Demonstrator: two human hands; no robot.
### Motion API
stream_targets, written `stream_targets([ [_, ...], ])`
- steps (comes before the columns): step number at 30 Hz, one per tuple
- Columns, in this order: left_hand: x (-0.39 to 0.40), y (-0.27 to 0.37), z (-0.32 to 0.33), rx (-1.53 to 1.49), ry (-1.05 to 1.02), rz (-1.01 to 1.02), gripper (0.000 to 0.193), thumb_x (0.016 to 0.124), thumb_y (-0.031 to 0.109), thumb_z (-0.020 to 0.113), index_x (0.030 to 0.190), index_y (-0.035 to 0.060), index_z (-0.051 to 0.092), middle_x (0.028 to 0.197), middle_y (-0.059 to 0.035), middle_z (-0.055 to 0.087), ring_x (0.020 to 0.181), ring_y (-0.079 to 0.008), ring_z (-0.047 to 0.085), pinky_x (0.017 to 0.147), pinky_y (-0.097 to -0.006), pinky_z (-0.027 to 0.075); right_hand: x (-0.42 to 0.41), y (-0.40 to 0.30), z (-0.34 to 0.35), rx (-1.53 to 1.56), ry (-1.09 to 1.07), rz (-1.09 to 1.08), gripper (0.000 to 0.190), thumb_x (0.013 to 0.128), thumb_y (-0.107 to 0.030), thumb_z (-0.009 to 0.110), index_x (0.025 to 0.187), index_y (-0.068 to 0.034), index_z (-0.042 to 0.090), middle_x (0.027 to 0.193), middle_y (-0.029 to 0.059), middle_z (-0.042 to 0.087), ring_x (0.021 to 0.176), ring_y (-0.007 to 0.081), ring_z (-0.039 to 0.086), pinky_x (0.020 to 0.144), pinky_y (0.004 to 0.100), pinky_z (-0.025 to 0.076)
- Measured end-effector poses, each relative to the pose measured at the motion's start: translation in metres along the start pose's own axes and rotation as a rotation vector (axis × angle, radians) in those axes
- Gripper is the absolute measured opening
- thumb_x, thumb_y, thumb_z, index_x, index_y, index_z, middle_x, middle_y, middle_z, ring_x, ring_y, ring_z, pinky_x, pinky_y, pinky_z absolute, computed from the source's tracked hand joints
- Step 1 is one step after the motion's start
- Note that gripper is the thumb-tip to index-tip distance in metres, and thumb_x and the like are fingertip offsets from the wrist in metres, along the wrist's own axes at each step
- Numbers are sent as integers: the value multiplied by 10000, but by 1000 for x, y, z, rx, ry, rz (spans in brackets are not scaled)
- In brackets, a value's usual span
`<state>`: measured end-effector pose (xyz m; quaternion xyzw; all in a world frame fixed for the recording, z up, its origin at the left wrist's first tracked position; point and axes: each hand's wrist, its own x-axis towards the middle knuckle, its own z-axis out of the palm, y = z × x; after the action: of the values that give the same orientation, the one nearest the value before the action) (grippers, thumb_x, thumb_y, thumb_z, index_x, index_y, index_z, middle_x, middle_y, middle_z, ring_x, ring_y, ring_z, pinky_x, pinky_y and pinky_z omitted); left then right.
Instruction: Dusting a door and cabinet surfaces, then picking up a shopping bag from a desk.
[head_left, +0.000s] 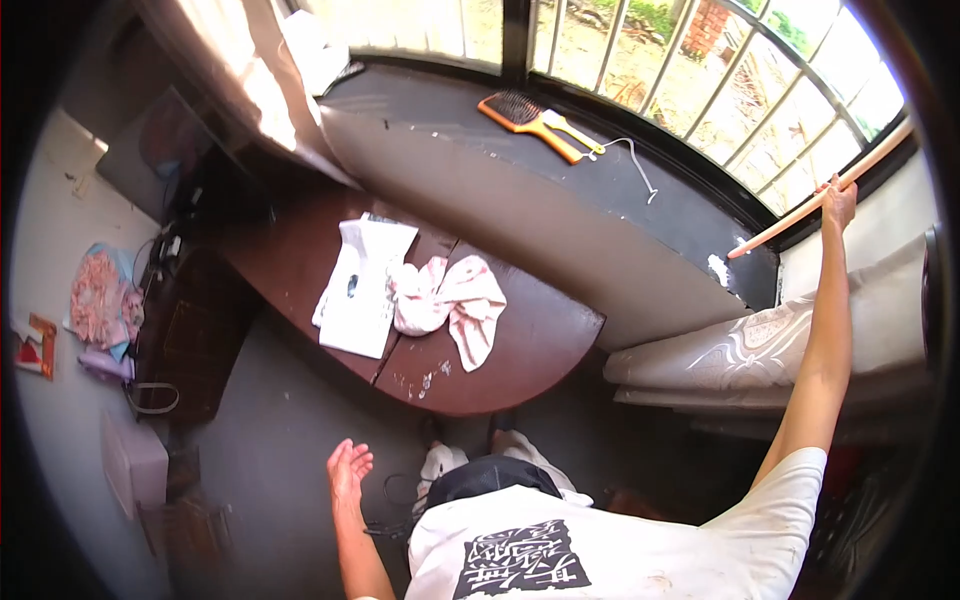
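Note:
My right hand (838, 201) is closed around a long pale wooden stick (795, 217), which slants over the right end of the dark windowsill (675, 217). The stick's lower tip rests at or just above the sill beside a white patch (718, 270). Away from everything, my left hand (350, 469) hangs at my left side with fingers slightly curled and nothing in it. In front of me stands a brown wooden table (547, 337) with rounded ends. On it lie white papers (360, 315) and, touching them, a bunched pink-and-white cloth (472, 307).
An orange paddle hairbrush (536, 124) and a yellow-handled tool (581, 135) lie on the sill, near a thin white cord (637, 165). A patterned curtain (750, 345) hangs at right, another curtain (262, 82) at upper left. A dark cabinet (195, 337) stands left.

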<state>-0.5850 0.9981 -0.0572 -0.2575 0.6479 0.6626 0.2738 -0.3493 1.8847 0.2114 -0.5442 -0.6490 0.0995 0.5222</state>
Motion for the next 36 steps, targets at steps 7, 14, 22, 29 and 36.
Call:
stream_targets([
  [7, -9, -20, -12, -51, 16, -13, 411, 896, 230, 514, 1220, 0, 408, 917, -133, 620, 725, -194, 622, 590, -285, 516, -53, -20, 4, 280, -140, -2, 339, 914, -239, 424, 1006, 84, 385, 822, 208, 616, 670, 233, 641, 605, 307, 538],
  [14, -14, -26, -19, -58, 44, -28, 375, 883, 223, 538, 1177, 13, 434, 911, -131, 619, 738, -197, 621, 596, -286, 519, -43, -31, -7, 216, -203, 42, 358, 935, -253, 374, 896, 98, 440, 802, 215, 620, 629, 241, 630, 554, 298, 544],
  [22, -14, -26, -18, -31, 42, -44, 413, 887, 220, 532, 1209, -8, 410, 909, -134, 619, 725, -198, 623, 595, -291, 520, -87, -9, -17, 267, -285, 36, 415, 951, -286, 363, 1079, 107, 396, 879, 230, 619, 671, 251, 632, 634, 289, 538],
  [29, -11, -20, -9, -12, 23, -34, 400, 885, 219, 533, 1196, -7, 422, 912, -135, 621, 721, -197, 625, 601, -288, 521, -108, -7, -24, 202, -265, -58, 561, 914, -376, 457, 1149, 112, 307, 901, 207, 618, 750, 231, 643, 657, 275, 537],
  [36, -5, -19, -8, 4, 17, -35, 372, 882, 226, 535, 1169, 8, 446, 908, -132, 624, 729, -198, 626, 600, -289, 520, -185, -21, -50, 40, -115, -282, 564, 891, -276, 530, 1275, 67, 298, 1173, 195, 497, 1066, 268, 519, 920, 325, 404],
])
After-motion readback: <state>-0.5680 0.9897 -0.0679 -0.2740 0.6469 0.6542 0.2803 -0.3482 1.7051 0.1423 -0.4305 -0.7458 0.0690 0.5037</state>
